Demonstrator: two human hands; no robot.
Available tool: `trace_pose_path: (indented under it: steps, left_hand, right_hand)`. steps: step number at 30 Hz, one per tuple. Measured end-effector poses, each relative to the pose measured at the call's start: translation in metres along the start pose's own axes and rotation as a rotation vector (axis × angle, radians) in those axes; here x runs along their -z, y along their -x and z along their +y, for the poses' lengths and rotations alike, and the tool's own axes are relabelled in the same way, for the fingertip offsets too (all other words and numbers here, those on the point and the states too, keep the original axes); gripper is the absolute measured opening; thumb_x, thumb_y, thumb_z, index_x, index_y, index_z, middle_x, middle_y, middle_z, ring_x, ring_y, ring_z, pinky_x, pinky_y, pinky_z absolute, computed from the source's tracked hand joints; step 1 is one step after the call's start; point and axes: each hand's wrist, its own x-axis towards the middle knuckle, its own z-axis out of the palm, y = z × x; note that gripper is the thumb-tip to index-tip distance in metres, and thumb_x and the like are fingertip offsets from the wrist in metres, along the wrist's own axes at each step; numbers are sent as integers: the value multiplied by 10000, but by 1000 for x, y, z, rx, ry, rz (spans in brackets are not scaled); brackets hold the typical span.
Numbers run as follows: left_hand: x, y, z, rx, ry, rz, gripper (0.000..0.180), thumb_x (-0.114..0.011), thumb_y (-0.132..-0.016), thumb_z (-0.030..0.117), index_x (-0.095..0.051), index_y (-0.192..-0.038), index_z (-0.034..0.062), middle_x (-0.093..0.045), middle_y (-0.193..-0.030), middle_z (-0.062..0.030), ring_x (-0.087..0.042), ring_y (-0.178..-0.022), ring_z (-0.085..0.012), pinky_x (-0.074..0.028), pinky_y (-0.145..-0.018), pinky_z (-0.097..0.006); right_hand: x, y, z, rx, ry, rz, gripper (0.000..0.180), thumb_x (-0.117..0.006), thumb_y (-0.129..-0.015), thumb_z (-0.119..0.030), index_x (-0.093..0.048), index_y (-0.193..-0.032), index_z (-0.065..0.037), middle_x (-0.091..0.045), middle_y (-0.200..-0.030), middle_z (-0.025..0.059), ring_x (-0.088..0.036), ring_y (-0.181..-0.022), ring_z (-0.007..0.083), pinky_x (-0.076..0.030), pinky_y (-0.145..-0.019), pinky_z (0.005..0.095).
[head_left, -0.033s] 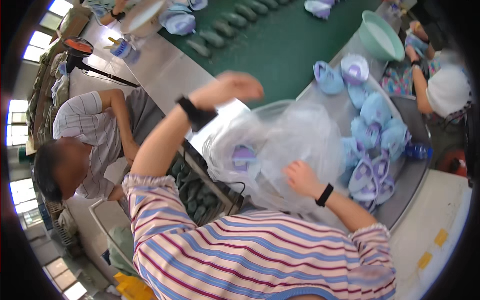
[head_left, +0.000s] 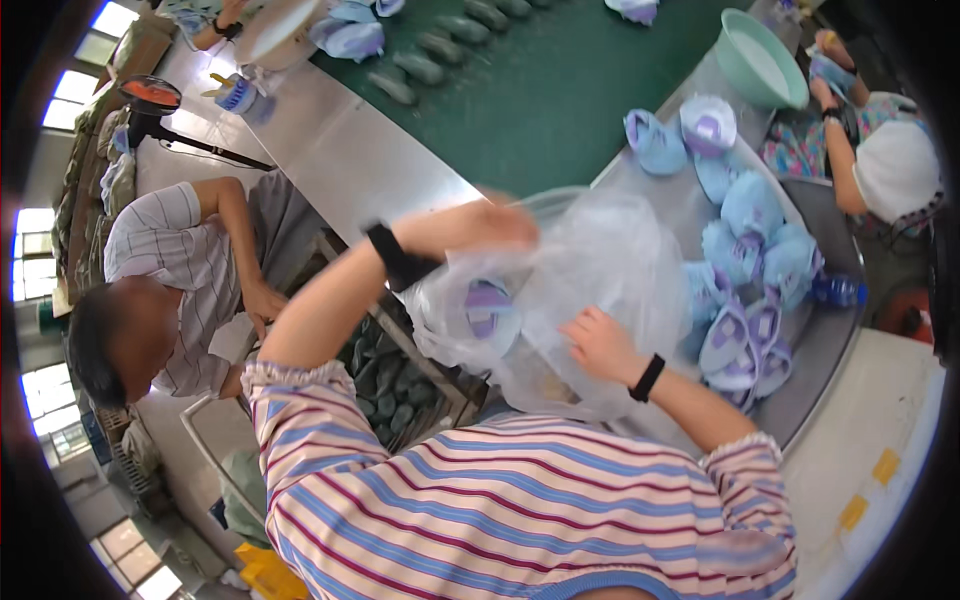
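Translucent white plastic bagging (head_left: 620, 260) billowed at twelve o'clock from the striped shirt (head_left: 520, 490), a purple and pale-blue piece (head_left: 486, 312) showing in its nine o'clock side. The blurred left hand (head_left: 495, 228) was at its eleven o'clock edge; the right hand (head_left: 600, 347), fingers loosely bent, touched it toward five o'clock. Whether either grip had closed on plastic could not be told. Between two and three o'clock, soft light-blue and purple shoe uppers (head_left: 752, 212) lay heaped on a grey counter (head_left: 672, 197).

The metal desk (head_left: 345, 150) flanks a green belt (head_left: 540, 120) bearing a row of dark shoe lasts (head_left: 440, 47). Blue-and-lilac shoe uppers (head_left: 752, 207) lie piled on its right side.
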Motion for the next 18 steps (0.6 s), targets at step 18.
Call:
trace_pose_path:
  steps: [18]
  left_hand:
    - [-106,28,-69,488,-541,451,318,-579,-685,112,-603,-1002,99,-609,-969,-165,-543,-1003,-362,-486,-793,-428]
  right_hand:
    - [-8,6,4,-74,387,-444,263,-541,-781,-141,-610,-1021,-58,-523,-1161,102,-561,-1006,335,-515,-770,420]
